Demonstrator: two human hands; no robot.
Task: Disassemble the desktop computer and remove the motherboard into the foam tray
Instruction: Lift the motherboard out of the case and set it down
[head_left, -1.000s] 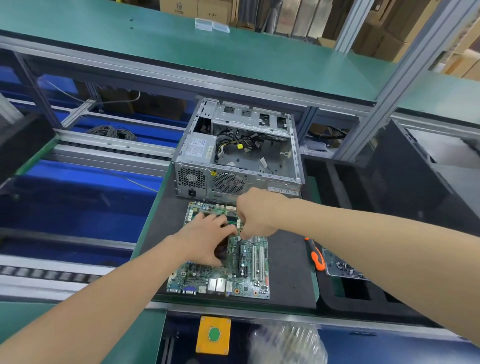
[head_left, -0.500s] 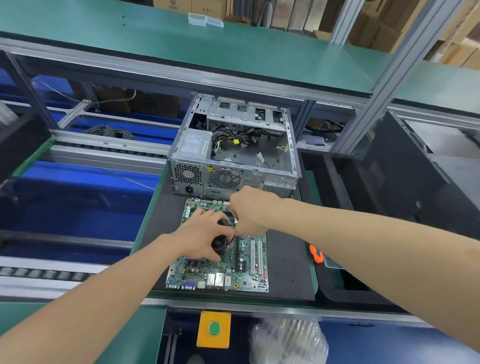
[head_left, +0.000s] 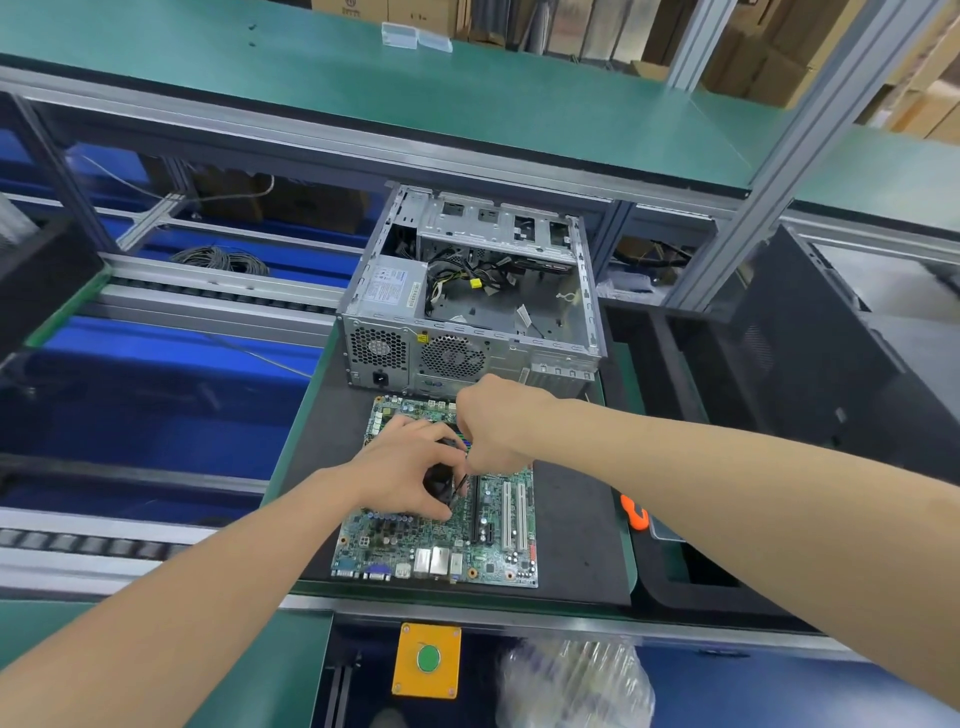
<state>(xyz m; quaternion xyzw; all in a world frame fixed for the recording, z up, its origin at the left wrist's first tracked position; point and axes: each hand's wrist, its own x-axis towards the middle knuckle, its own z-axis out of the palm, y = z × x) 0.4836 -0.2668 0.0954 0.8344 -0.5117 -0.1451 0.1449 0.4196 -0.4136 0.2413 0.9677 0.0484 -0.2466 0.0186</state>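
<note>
Closest to you, below the bench edge, is a yellow box with a green button (head_left: 427, 660), and a crumpled clear plastic bag (head_left: 571, 686) lies just to its right.

Past them, the motherboard (head_left: 441, 551) lies flat on the dark mat (head_left: 571, 519), its port row facing you. It is not in the foam tray (head_left: 670, 592), which sits just beside the mat on your right. An orange-handled tool (head_left: 635, 512) rests at the tray's near-left edge.

Your left hand (head_left: 400, 473) is over the middle of the board, with thumb and fingers curled round a black round cooler (head_left: 439, 483). Your right hand (head_left: 493, 421) is bunched into a fist touching the left, knuckles up and fingertips hidden. A thin dark strand (head_left: 460, 486) shows just below it, but you cannot tell whether those fingers pinch it.

Behind the board stands the open computer case (head_left: 566, 312), rear panel toward you. Its power supply (head_left: 389, 286) is at the left and loose cables (head_left: 467, 283) sit inside. A black side panel (head_left: 831, 364) leans at your right. Farther off, a green shelf (head_left: 467, 93) spans the frame, with cardboard boxes (head_left: 779, 67) beyond it.
</note>
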